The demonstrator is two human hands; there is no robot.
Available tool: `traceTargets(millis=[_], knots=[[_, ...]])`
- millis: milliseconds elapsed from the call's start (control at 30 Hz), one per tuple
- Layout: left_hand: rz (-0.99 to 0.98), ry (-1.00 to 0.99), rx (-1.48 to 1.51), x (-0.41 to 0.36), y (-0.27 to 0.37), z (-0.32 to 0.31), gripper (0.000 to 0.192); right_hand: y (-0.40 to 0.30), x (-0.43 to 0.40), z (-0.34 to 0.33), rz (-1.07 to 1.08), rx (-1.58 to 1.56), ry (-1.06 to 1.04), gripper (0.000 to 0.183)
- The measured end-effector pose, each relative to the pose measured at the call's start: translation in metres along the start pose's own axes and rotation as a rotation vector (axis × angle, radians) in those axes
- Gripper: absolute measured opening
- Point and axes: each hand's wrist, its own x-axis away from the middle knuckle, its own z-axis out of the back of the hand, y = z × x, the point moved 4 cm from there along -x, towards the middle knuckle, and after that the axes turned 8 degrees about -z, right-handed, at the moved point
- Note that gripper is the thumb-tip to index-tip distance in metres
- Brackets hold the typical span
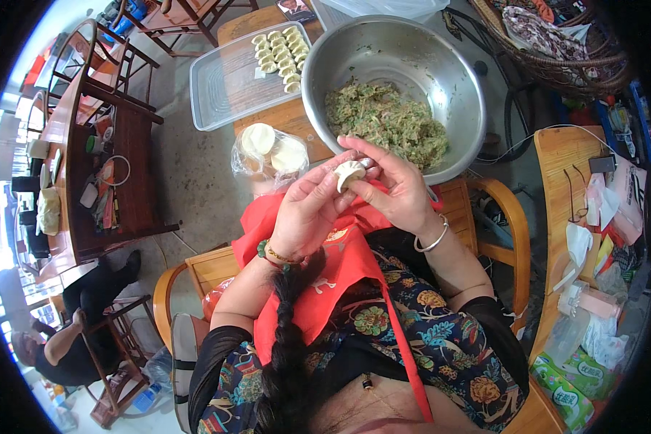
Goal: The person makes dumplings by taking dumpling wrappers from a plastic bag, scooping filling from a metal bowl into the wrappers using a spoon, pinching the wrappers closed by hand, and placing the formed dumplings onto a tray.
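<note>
A pleated dumpling (350, 173) is held between my two hands over my red apron (325, 304). My left hand (312, 203) pinches it from the left side, and my right hand (396, 187) has its thumb and fingertips on the other side. Just beyond my hands stands a large steel bowl (458, 65) holding chopped green filling (388, 119). Round dough wrappers (257, 139) lie in a clear plastic bag left of the bowl. Farther off, a clear plastic tray (211, 103) carries rows of folded dumplings (282, 51).
The tray and bowl rest on a small wooden table (276, 119). A wicker basket (575, 68) with cloth stands far right. A wooden bench (553, 206) bears glasses, bags and packets. Another person (81, 336) sits at lower left beside a dark wooden desk (125, 190).
</note>
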Motion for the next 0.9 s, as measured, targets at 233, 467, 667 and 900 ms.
traceTargets(millis=[233, 467, 667, 900], knots=[[-0.026, -0.023, -0.105, 0.0, -0.009, 0.015, 0.045, -0.001, 0.003, -0.003, 0.1, 0.068, 0.111, 0.045], [-0.043, 0.013, -0.132, -0.002, 0.0, 0.016, 0.045, -0.036, -0.002, -0.001, 0.363, 0.565, 0.155, 0.031], [-0.396, 0.038, -0.936, -0.003, 0.017, 0.008, 0.05, -0.035, -0.008, -0.004, 0.377, 0.697, 0.192, 0.021], [-0.7, 0.033, -1.539, -0.01, 0.03, 0.009, 0.029, -0.03, -0.016, -0.011, 0.346, 0.65, 0.227, 0.02]])
